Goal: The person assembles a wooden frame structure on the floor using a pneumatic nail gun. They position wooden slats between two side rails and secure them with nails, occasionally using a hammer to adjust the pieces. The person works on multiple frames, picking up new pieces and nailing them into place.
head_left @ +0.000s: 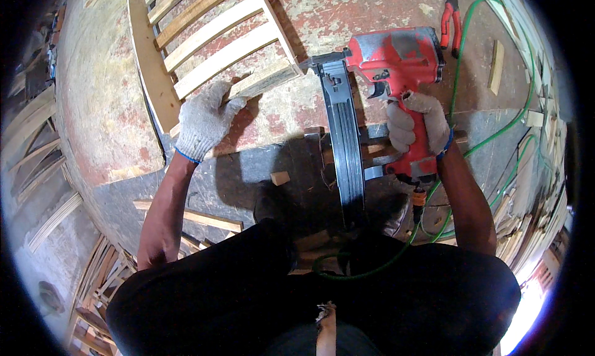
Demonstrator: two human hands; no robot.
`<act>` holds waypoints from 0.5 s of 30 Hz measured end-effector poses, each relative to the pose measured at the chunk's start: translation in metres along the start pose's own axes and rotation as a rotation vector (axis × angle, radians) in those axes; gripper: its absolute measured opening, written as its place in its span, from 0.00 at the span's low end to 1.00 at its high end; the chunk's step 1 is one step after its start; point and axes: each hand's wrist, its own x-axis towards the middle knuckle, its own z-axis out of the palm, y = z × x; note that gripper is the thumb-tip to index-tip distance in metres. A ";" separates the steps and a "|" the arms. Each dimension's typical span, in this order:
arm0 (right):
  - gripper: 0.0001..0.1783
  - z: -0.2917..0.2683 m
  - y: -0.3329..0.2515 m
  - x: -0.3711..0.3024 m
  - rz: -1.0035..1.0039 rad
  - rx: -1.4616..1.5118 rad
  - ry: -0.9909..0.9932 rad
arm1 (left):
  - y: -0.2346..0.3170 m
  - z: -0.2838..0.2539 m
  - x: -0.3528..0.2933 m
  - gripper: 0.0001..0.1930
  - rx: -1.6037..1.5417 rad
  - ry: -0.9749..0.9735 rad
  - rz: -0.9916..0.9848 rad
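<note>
- My right grip (418,123) is at 2 o'clock, with fingers wrapped tight around the handle of the nail gun (393,55).
- The nail gun is near 1 o'clock. It is red, with big grey patches where the paint looks scraped.
- Its long grey and black nail holder (344,139) hangs down toward 6 o'clock. A black trigger (377,89) sits under the body.
- The gun's thin tip points to 9 o'clock, right by the wood frame's corner. I can't tell if they touch.
- The wood frame (144,65) is at 11 o'clock. It is pale yellow-brown, like a ladder, with flat slats in a row. Some look darker.
- My left grip (207,117), at 10 o'clock, is closed on the nearest slat (266,82), which has a rough, greyish side.
- Both grips wear whitish knit gloves with blue edges.
- Red-handled pliers (455,30) lie past the gun, between 1 and 2 o'clock.
- A green hose (457,77) loops around at 2 o'clock.
</note>
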 end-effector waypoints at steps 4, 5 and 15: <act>0.23 0.001 -0.006 0.002 0.085 -0.003 -0.003 | 0.003 -0.002 -0.001 0.23 0.014 -0.014 -0.011; 0.23 0.001 -0.007 0.002 0.090 -0.010 0.004 | 0.003 -0.001 0.000 0.23 0.023 -0.007 -0.002; 0.17 -0.010 -0.009 0.002 0.014 -0.012 0.001 | 0.000 0.001 0.001 0.24 0.038 0.014 0.028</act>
